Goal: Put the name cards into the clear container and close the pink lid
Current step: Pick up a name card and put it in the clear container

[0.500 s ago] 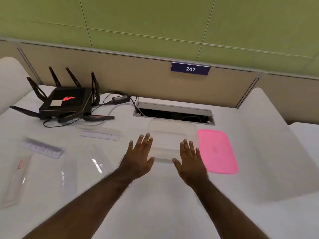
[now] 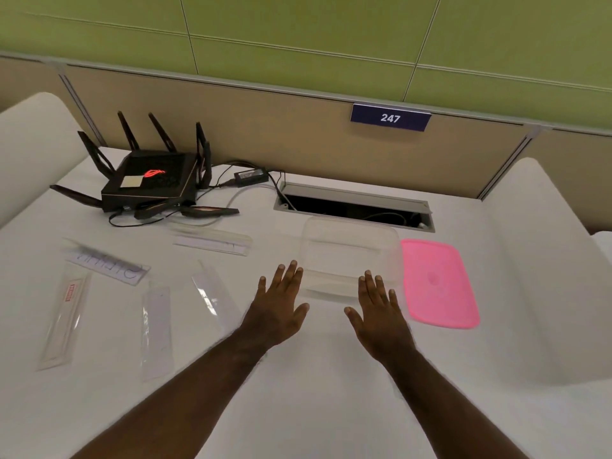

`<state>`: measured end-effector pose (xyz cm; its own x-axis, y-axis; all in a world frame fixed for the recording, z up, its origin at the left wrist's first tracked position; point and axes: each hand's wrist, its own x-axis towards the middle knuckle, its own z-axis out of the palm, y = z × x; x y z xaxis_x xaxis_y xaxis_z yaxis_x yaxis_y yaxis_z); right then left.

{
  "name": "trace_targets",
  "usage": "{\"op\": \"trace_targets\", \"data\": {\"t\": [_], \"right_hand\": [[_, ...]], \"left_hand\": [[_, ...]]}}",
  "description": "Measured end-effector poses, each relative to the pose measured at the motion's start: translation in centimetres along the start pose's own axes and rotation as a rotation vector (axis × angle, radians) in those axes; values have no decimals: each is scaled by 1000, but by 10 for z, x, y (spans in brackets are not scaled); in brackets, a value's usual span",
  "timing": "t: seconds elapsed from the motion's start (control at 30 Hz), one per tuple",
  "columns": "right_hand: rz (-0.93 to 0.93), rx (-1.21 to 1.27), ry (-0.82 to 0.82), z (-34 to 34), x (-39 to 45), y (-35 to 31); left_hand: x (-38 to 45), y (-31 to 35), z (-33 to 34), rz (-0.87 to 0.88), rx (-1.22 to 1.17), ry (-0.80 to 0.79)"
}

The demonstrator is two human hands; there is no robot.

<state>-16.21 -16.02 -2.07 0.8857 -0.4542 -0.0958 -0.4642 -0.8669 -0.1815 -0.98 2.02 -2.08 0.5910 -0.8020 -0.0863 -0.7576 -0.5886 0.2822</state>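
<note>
A clear container [image 2: 349, 246] stands open on the white desk, with the pink lid [image 2: 438, 283] lying flat just to its right. Several clear name cards lie to the left: one with handwriting [image 2: 107, 265], one with a red label [image 2: 66, 313], one behind [image 2: 212, 241], and two more [image 2: 155, 329] [image 2: 208, 293] nearer me. My left hand [image 2: 280, 308] lies flat and open at the container's near left corner. My right hand [image 2: 377, 313] is flat and open at its near right corner. Neither hand holds anything.
A black router [image 2: 149, 183] with antennas and cables sits at the back left. A cable slot [image 2: 354, 207] is cut into the desk behind the container. White padded dividers [image 2: 543, 260] rise on both sides, and a partition with a "247" sign [image 2: 390, 118] stands behind.
Both hands stay flat near the container with almost no shift. The view has tilted slightly, so the scene sits a little lower in the frame.
</note>
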Motion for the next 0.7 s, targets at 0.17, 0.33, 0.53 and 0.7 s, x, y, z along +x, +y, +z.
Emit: {"op": "trace_targets", "data": {"t": [0.17, 0.33, 0.53, 0.7], "right_hand": [[-170, 83, -5, 6, 7, -44], [-298, 109, -155, 24, 20, -110], [-298, 200, -452, 37, 33, -172], [-253, 309, -512, 38, 36, -193]], "left_hand": [[-28, -39, 7, -214, -115, 81], [-60, -72, 9, -438, -378, 250], [-68, -81, 15, -798, -1199, 261], [-62, -89, 10, -898, -1465, 206]]}}
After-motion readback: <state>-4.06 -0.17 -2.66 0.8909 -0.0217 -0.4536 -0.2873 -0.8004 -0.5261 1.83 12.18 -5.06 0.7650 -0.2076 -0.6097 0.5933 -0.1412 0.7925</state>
